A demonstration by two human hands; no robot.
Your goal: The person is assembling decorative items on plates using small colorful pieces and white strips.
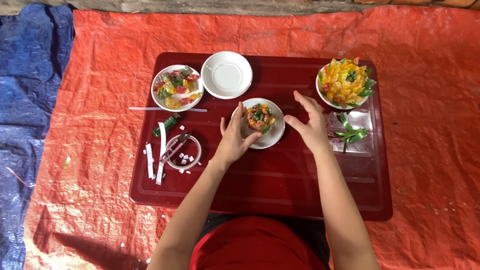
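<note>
Both hands sit at the middle of the frame, on either side of a small white round plate (269,136) that carries a little mound of orange, yellow and green wrapped pieces (259,117). On the left hand (232,140) the grip is open, fingers spread and pointing up the frame, fingertips touching the plate's left rim without closing on it. On the right hand (310,124) the grip is also open, fingers fanned and curved, hovering just beside the plate's right edge and holding nothing.

All of it rests on a dark red rectangular plastic table (282,185) standing on an orange-red woven tarpaulin (439,112).

Towards the upper left of the table lies a white plate of mixed red, green and yellow wrapped sweets (177,86), and just right of it an empty white round dish (226,74). At the table's upper right, a white plate holds a larger yellow and orange flower-shaped arrangement (346,82), with green ribbon on clear wrapping (351,133) below it.

Left of the hands lie a roll of clear tape (187,153), scissors (174,146) and white strips (151,162). A blue tarpaulin (5,103) covers the left edge of the frame.
</note>
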